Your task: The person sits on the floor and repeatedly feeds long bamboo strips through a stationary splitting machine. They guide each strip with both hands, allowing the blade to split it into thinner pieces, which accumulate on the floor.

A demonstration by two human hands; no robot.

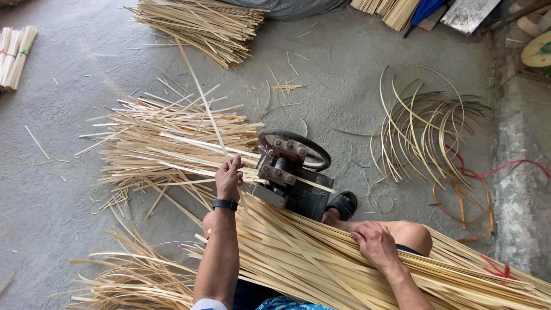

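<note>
Bamboo strip [198,86], long and thin, is the piece in hand. The left hand [228,177] is pinched shut on its near end just left of the small roller machine [287,172], and the rest of it slants up and away from the machine over the loose pile of cut strips [166,149]. From my remote seat I read the step as feeding or drawing single strips at the machine. A short pale end [317,185] pokes out on the machine's right side, but from this angle I cannot tell whether it belongs to the pinched strip or to another one.

The right hand [376,245] lies palm down, fingers relaxed and not clenched, on the big bundle [321,270] that runs across the lap below and right of the machine. It presses the stock down without gripping any one piece.

A sandalled foot [343,204] is braced against the machine's right lower corner. Curved strips [427,132] lie scattered on the concrete floor [57,189] well right of the machine.

As I judge it, the next move calls for keeping the pinched strip in line with the rollers and held flat, not twisted, while the right hand keeps the bundle from sliding and frees a single fresh strip without dragging its neighbours along.
</note>
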